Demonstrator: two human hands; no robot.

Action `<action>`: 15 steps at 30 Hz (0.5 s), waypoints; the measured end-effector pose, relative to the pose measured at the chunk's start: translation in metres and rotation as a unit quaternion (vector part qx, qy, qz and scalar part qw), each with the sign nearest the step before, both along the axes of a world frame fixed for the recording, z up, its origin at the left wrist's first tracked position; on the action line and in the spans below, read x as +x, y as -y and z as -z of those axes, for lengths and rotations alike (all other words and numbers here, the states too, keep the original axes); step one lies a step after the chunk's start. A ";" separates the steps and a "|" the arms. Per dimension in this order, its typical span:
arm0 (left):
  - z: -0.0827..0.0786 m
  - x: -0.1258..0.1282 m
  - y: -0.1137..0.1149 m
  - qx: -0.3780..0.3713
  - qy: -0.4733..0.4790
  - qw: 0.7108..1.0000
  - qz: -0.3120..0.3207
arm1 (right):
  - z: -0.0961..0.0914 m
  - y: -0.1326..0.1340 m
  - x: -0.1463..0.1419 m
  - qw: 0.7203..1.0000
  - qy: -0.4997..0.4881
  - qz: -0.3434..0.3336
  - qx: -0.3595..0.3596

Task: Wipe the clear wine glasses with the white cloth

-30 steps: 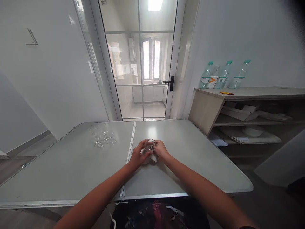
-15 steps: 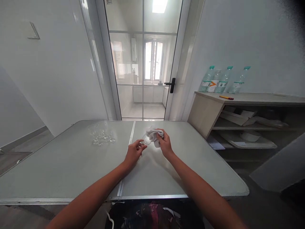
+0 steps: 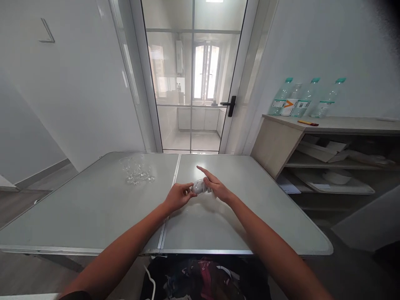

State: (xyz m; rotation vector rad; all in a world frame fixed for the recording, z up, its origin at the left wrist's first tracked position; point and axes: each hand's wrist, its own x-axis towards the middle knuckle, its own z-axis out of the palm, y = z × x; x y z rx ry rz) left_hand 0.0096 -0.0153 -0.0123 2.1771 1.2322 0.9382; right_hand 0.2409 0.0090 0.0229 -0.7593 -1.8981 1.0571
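Note:
My left hand (image 3: 177, 196) pinches the stem end of a small clear glass (image 3: 196, 186), held on its side just above the grey table (image 3: 93, 212). My right hand (image 3: 215, 186) grips a white cloth (image 3: 201, 187) wrapped round the bowl of that glass, with the index finger stretched out toward the far left. Both hands meet over the table's middle seam. Several more clear glasses (image 3: 136, 173) stand grouped at the far left of the table.
A glass door (image 3: 193, 75) with a black handle (image 3: 230, 105) stands behind the table. To the right is a wooden shelf unit (image 3: 312, 146) with several water bottles (image 3: 296, 98) on top. A dark bag (image 3: 203, 279) lies below the near table edge.
The glass was upright between both hands, then tipped sideways with the cloth above it. Now the cloth is bunched round the bowl, and my right index finger has stretched out.

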 end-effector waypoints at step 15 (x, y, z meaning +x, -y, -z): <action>0.000 -0.009 -0.005 0.092 -0.010 0.995 -0.046 | 0.009 -0.012 -0.009 0.965 -0.150 0.030 -0.215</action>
